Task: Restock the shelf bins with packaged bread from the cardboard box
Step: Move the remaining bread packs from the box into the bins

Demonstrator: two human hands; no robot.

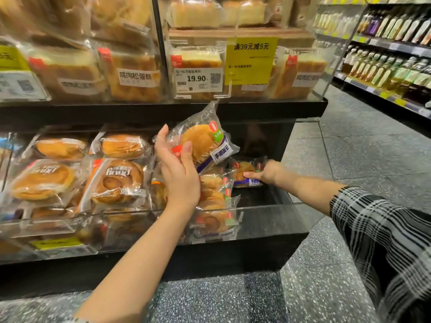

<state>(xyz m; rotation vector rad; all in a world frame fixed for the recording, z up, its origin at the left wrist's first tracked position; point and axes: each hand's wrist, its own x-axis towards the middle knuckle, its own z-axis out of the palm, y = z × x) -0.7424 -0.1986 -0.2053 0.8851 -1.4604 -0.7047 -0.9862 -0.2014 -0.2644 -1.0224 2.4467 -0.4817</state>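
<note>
The left hand (179, 169) holds a packaged bread (201, 142) tilted above the lower shelf bin (268, 220), thumb across the front and fingers (163, 136) curled behind the clear wrapper. The pack shows a round golden-brown bun, a red tab, a green patch and a purple-and-white label strip. At three o'clock from it, lower and deeper in the bin, the right hand (268, 173) grips a second bread pack (245, 172) lying flat, its thumb stretched over the label edge; the other fingers are hidden. More purple-labelled packs (215, 199) stand on edge at six o'clock.
</note>
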